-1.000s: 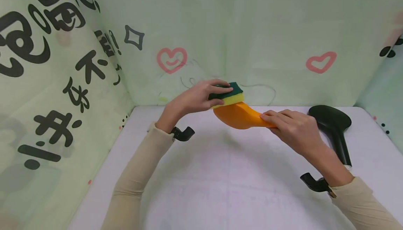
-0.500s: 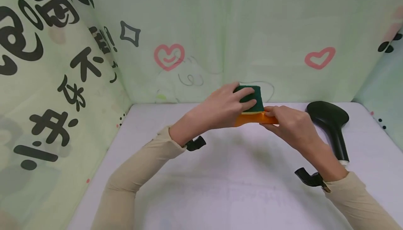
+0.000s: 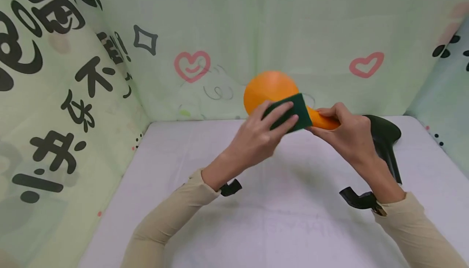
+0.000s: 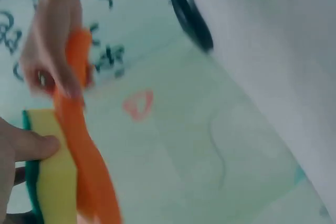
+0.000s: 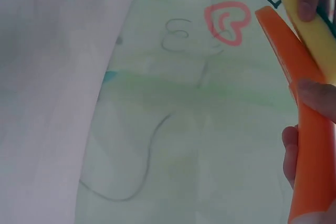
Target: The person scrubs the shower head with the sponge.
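In the head view my right hand [image 3: 348, 133] grips the handle of an orange scoop [image 3: 272, 86] with a broad round head, held above the table and tilted up to the left. My left hand [image 3: 260, 137] holds a sponge [image 3: 293, 113], dark green on one side and yellow on the other. The sponge overlaps the scoop where head meets handle. In the left wrist view the sponge's yellow side [image 4: 55, 171] lies against the orange scoop [image 4: 86, 156]. The right wrist view has my thumb along the orange handle [image 5: 315, 145], fingers on its other side.
A dark green scoop-shaped utensil [image 3: 384, 137] lies on the table at the right, partly behind my right forearm. The white-covered table [image 3: 256, 219] meets pale green printed walls [image 3: 311, 23] at the back and left. A black camera mount [image 3: 359, 198] sits at my right wrist.
The scoop has tipped so its round head faces up and shows fully. My left hand moved the sponge right along the scoop, then turned it with the green side toward the head camera.
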A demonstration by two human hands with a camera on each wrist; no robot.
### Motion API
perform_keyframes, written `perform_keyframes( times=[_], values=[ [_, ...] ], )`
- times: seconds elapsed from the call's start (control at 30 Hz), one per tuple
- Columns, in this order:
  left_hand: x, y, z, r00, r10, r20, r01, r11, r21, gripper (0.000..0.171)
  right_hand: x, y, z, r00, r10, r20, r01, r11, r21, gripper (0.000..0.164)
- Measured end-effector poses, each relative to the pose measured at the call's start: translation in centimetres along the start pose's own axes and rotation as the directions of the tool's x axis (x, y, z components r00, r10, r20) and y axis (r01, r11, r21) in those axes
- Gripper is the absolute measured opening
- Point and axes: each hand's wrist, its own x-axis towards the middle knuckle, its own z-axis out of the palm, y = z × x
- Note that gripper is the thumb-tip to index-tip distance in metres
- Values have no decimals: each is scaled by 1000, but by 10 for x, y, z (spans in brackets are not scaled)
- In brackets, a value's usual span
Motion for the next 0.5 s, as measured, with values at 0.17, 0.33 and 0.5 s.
perform_keyframes(
  times=[0.17,0.33,0.5],
  values=[
    [-13,-46,-6,930,-367,-12,333,857,-394,44,-7,7,-13,995,73,-64,-69,995,66,50],
    [-17,-62,-16,893,-450,2,378,747,-547,46,-17,6,-14,996,53,-67,-47,995,93,67],
    [-5,-45,-28,992,-122,22,120,902,-415,38,-13,-4,-1,990,-137,-44,138,990,32,73]
  ],
)
